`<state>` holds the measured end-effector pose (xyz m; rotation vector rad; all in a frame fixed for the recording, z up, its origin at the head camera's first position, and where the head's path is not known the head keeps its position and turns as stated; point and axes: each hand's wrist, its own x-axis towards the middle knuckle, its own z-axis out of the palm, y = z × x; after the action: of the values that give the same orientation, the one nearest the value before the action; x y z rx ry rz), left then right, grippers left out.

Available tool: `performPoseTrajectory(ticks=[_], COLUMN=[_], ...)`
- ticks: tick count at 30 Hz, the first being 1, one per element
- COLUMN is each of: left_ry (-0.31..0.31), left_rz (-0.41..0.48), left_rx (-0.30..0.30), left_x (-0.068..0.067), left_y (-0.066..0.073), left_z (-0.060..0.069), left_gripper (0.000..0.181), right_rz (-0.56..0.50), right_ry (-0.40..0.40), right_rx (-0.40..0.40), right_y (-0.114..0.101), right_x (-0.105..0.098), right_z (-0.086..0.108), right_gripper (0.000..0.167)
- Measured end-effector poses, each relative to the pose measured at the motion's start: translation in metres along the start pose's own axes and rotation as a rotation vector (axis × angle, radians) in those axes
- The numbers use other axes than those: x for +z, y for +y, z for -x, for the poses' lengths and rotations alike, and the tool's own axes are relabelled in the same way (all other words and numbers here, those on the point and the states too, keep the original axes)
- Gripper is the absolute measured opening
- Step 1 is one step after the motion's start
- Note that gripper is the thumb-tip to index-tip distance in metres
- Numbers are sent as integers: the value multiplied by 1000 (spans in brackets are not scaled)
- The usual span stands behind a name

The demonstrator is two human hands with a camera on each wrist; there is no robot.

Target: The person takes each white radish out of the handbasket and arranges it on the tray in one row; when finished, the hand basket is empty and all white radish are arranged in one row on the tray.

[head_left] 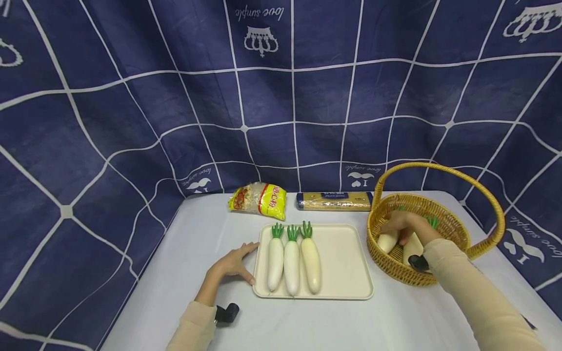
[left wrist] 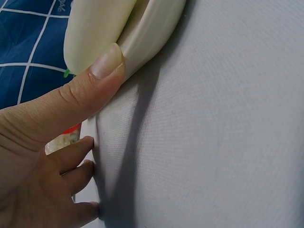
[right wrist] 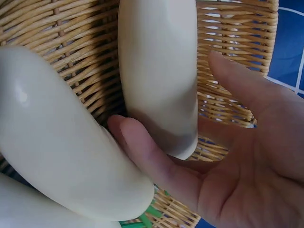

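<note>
Three white radishes with green tops, one of them a yellowish white radish (head_left: 311, 263), lie side by side on the left half of a cream tray (head_left: 344, 263). Fingers spread, my left hand (head_left: 234, 263) is at the tray's left edge; its thumb (left wrist: 107, 61) touches the rim in the left wrist view. My right hand (head_left: 401, 225) reaches into a wicker basket (head_left: 395, 265) on the right. There a white radish (right wrist: 159, 71) lies between its thumb and fingers. The thumb shows apart from it, while fingertips reach between it and a neighbouring radish (right wrist: 71, 142).
Behind the tray lie a yellow food bag (head_left: 258, 200) and a long packet of what looks like pasta (head_left: 334, 201). The basket's tall handle (head_left: 439, 166) arches above it. A blue checked curtain (head_left: 316, 97) hangs behind the white table (head_left: 316, 324).
</note>
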<state>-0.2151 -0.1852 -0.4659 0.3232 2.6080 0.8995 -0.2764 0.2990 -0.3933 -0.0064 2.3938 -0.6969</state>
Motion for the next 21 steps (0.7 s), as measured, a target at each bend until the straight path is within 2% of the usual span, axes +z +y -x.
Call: performPoseTrajectory(ticks=[3,7,10,17,21], left_ry=[0,0,-1,4,3], left_rz=[-2,1,1,0,-3], left_rx=[0,0,1,5,5], left_x=[0,0,0,-1,-1], left_y=[0,0,1,1,1], left_z=[-1,-2,-1,0,0], left_gripper=[109,110,110,109,109], right_rz=[-32,-88,-98,-77,-61], right_ry=[-14,-60,-64,84,122], right_rx=[6,-45,-75,-60,-82], right_y=[2,15,21,11,10], right_x=[-1,-7,-10,-5,-4], right_z=[-2,-11,-14,-2,2], right_gripper=[72,73,73,57,50])
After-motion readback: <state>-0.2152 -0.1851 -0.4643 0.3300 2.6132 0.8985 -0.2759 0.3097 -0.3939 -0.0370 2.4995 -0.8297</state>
